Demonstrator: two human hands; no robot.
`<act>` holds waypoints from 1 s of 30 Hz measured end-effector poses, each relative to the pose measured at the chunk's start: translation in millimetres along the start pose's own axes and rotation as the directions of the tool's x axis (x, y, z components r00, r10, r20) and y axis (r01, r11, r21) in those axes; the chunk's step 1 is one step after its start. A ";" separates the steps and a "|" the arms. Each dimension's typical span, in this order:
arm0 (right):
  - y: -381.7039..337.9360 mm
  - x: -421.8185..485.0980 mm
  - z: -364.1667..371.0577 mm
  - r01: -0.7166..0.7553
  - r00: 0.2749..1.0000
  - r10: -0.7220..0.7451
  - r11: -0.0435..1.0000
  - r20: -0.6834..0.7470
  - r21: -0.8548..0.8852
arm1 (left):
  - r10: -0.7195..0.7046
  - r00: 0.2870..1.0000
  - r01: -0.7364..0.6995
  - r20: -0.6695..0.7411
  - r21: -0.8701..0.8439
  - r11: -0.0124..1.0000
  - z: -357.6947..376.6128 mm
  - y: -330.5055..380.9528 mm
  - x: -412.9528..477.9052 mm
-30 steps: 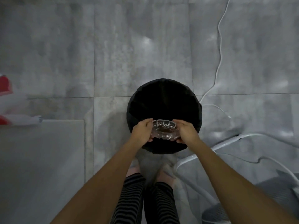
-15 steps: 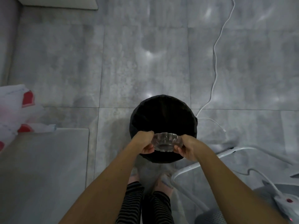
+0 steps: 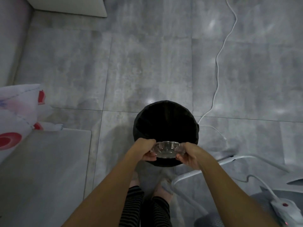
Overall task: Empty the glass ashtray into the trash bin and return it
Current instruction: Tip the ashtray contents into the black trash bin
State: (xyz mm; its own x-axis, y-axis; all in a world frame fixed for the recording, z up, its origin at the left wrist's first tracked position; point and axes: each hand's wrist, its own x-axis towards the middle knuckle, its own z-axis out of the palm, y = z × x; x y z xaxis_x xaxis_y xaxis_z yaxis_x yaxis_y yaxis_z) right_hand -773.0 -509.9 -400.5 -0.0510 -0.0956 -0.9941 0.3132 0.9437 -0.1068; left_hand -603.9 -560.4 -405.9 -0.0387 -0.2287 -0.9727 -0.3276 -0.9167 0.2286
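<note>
The round black trash bin [image 3: 165,122] stands on the grey tiled floor [image 3: 147,66], and its inside is too dark for us to tell what it holds. We hold the clear glass ashtray with the notched rim [image 3: 167,149] tilted over the near edge of the bin, between our hands. Our left hand [image 3: 146,149] and our right hand [image 3: 190,155] are both closed on its opposite sides.

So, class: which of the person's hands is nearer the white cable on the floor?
Right. The right hand is nearer the white cable; the left hand grips the glass ashtray's far side.
</note>
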 end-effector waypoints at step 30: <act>-8.7 -82.9 13.6 0.104 0.990 -0.109 0.993 -0.094 -0.064 | 0.138 0.990 -0.138 -0.019 0.014 0.990 -4.5 -0.8 -80.4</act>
State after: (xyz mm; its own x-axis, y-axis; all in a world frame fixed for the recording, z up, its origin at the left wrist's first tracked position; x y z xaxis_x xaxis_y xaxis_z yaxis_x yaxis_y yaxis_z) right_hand -758.6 -514.5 -317.5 -0.1737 -0.1679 -0.9704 0.2453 0.9469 -0.2078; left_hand -596.3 -542.8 -327.8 -0.0659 -0.3590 -0.9310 -0.3321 -0.8719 0.3598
